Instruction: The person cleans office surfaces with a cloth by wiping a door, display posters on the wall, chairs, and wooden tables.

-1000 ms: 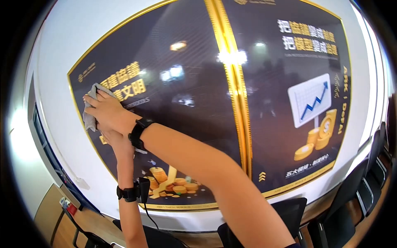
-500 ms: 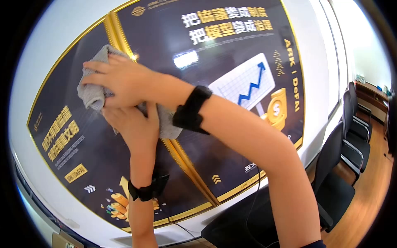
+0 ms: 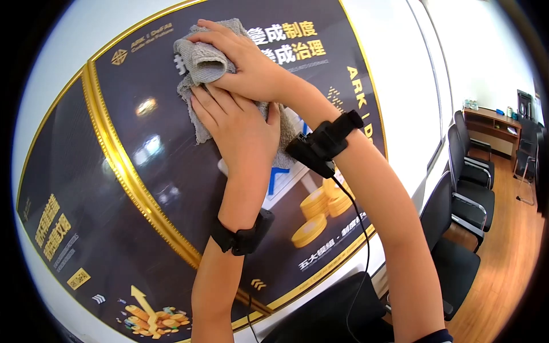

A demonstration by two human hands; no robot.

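Observation:
A crumpled grey towel [image 3: 194,51] is pressed against a framed dark poster [image 3: 189,171] with gold edging and Chinese lettering. My right hand [image 3: 251,66], higher up, has its fingers curled over the towel's folded part. Just below it, my left hand [image 3: 243,128] lies flat on the towel, fingers stretched out and thumb apart. The towel and both hands cover part of the lettering and the chart picture. Black straps with small devices sit around both wrists, the right one [image 3: 323,143] trailing a cable.
A second dark poster [image 3: 63,154] adjoins on the left, beyond a gold frame strip [image 3: 123,171]. Black chairs [image 3: 469,177] line the wall on the right, near a wooden desk [image 3: 492,123]. A black chair back [image 3: 331,308] stands below my arms.
Both hands and the towel have moved right and up, from the left poster and frame strip onto the right poster's upper part. The view has shifted too.

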